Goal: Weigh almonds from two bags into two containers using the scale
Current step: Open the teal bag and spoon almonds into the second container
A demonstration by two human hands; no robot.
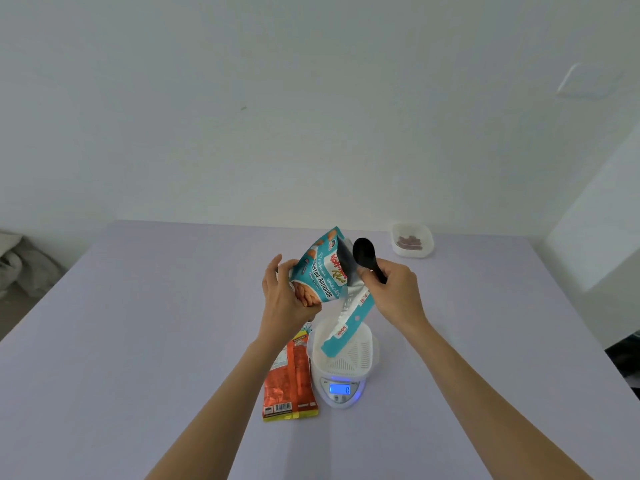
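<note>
In the head view, the only one here, the person is working over a pale lilac table (138,341). The left hand (282,299) is grasping the teal almond bag (320,271) from the side, fingers wrapped around its lower part, and is holding it up tilted above the scale. The bag is already open: its torn top strip (349,323) is hanging down toward the white container (343,351). The right hand (394,289) is clenching the handle of a black spoon (363,252), whose bowl is sitting just at the mouth of the bag.

The white container is standing on the scale (341,389), and I can see no almonds in it. The lit display seems to be showing zero, though the digits are small. At the far right part of the table, a second container (412,240) is holding some brown pieces, probably almonds. The orange bag (289,379) is lying flat just beside the scale, on its left; I cannot tell if it is open.

My judgement: the first portion is probably weighed already and set aside, and the second one is just beginning. Scooping from the teal bag up to the wanted weight is what is left.

Counting: two bags, two containers, one scale, one spoon, two hands.
</note>
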